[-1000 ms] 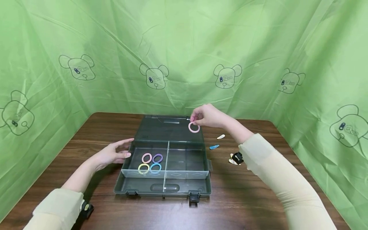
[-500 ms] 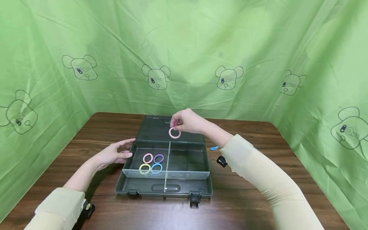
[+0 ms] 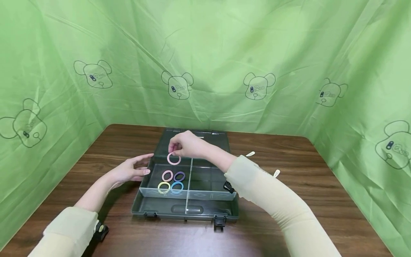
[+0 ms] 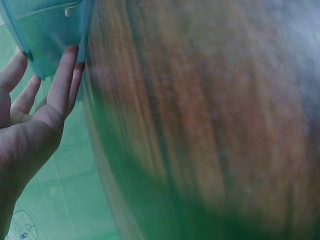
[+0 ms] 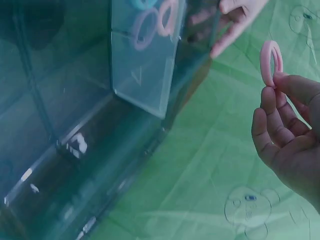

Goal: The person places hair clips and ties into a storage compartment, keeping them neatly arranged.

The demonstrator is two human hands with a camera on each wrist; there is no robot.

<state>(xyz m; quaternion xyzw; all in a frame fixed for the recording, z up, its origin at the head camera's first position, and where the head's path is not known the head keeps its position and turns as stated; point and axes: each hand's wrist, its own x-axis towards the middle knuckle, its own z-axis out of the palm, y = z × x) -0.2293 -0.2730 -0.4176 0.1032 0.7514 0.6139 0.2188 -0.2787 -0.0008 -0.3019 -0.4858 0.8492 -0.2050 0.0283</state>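
Note:
My right hand [image 3: 187, 144] pinches a pale pink hair tie [image 3: 174, 163] between thumb and fingertips, above the rear left compartment of a dark translucent box [image 3: 210, 178]. In the right wrist view the pale pink hair tie [image 5: 265, 65] hangs clear of the box. Inside that compartment lie a pink hair tie [image 3: 163, 177], a purple hair tie [image 3: 184, 177], a yellow hair tie [image 3: 158, 189] and a blue hair tie [image 3: 181, 189]. With fingers extended, my left hand [image 3: 126, 172] touches the box's left side; in the left wrist view its fingertips meet the box wall [image 4: 50, 52].
The box lid [image 3: 221, 144] lies back behind the compartments. A latch [image 3: 219, 222] sticks out at the box's front. Small hair clips, one near the back [image 3: 250, 154] and another by the right sleeve [image 3: 276, 173], lie on the wooden table [image 3: 289, 153]. Green cloth [image 3: 218, 43] surrounds it.
My right hand has moved left and lower, carrying the pale pink hair tie from over the lid's right side to above the rear left compartment. My left hand stays at the box's side.

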